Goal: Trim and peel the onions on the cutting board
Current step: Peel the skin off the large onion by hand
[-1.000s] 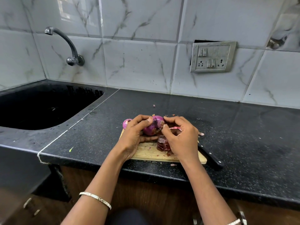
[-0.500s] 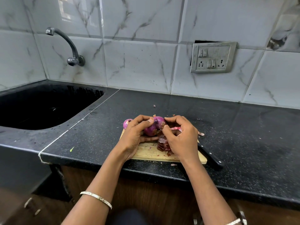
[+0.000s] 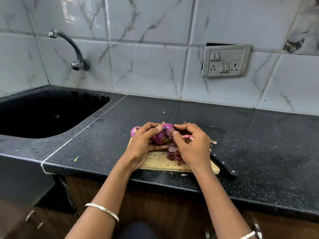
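Nothing has shifted: left hand [image 3: 143, 144] cups the onion [image 3: 163, 134], right hand [image 3: 193, 147] pinching its skin.

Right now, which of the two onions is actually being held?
The larger onion, gripped by the left hand and picked at by the right hand. The smaller onion sits untouched behind the left hand.

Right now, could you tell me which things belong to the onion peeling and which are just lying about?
In use: onion held by left hand and right hand, second onion, board, peels, knife.
Lying about: tap, sink, switchboard.
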`<state>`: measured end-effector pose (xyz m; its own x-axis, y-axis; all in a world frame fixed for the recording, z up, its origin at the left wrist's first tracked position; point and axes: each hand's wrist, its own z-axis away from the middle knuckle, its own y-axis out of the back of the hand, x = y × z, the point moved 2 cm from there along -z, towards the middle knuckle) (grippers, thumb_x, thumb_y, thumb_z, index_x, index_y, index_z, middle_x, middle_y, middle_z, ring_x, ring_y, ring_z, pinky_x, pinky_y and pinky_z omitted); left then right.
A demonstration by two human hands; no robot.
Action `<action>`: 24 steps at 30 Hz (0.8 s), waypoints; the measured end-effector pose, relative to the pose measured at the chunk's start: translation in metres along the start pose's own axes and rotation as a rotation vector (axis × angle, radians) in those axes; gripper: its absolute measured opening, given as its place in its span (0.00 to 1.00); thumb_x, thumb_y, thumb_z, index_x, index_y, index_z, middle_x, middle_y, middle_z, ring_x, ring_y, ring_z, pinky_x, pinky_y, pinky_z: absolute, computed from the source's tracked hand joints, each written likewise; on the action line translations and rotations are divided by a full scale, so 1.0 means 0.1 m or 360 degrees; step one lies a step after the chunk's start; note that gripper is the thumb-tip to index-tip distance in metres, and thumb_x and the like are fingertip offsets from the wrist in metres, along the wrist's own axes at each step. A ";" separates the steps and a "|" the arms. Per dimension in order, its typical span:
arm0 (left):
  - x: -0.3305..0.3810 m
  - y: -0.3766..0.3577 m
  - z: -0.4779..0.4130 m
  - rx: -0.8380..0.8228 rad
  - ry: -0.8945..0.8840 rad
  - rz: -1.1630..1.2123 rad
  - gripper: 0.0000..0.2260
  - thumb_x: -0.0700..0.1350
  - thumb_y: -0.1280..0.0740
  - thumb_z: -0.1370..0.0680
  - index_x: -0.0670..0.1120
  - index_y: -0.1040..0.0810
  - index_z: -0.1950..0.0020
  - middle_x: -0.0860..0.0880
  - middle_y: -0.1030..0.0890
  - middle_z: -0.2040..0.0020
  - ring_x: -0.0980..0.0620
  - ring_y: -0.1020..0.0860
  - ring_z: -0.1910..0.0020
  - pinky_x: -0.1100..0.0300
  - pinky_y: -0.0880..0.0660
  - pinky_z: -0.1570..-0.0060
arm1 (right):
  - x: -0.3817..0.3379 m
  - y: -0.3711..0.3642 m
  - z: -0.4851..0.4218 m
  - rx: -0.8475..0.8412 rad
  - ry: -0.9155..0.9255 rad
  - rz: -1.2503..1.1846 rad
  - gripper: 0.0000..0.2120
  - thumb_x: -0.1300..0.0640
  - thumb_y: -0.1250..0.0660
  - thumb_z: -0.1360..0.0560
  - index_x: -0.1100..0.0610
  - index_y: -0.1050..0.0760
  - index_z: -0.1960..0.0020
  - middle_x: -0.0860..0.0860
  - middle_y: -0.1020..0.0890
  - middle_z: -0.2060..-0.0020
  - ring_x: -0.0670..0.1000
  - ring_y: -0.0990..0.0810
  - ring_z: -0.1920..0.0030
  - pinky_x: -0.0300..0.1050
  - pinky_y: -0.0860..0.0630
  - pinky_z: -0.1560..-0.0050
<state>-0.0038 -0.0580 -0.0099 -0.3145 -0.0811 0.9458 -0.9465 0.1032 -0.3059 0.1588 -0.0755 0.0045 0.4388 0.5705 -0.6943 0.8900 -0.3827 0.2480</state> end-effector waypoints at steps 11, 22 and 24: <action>0.01 0.00 0.01 0.0000 0.0001 0.0009 0.08 0.41 0.35 0.18 0.38 0.21 0.43 0.41 0.17 0.48 0.43 0.15 0.52 0.48 0.15 0.54 | 0.00 0.01 0.00 -0.0009 -0.0008 -0.0024 0.05 0.64 0.26 0.26 0.57 0.15 0.53 0.47 0.15 0.57 0.38 0.19 0.55 0.23 0.30 0.58; 0.01 0.00 0.01 0.0017 0.0015 0.0010 0.10 0.40 0.35 0.18 0.36 0.22 0.41 0.38 0.18 0.46 0.43 0.15 0.52 0.49 0.15 0.55 | 0.02 0.01 0.00 -0.0009 -0.0008 -0.0026 0.08 0.65 0.28 0.27 0.55 0.14 0.51 0.45 0.15 0.56 0.41 0.18 0.53 0.27 0.27 0.53; 0.01 0.00 0.01 0.0030 0.0007 0.0040 0.12 0.40 0.35 0.18 0.33 0.24 0.39 0.37 0.17 0.47 0.43 0.14 0.54 0.48 0.15 0.55 | 0.01 0.00 0.01 -0.0022 0.0007 -0.0054 0.07 0.62 0.26 0.26 0.54 0.14 0.49 0.44 0.14 0.55 0.41 0.17 0.53 0.30 0.24 0.53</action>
<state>-0.0045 -0.0588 -0.0091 -0.3377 -0.0745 0.9383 -0.9396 0.0862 -0.3313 0.1597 -0.0754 0.0034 0.4088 0.5860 -0.6996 0.9060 -0.3528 0.2339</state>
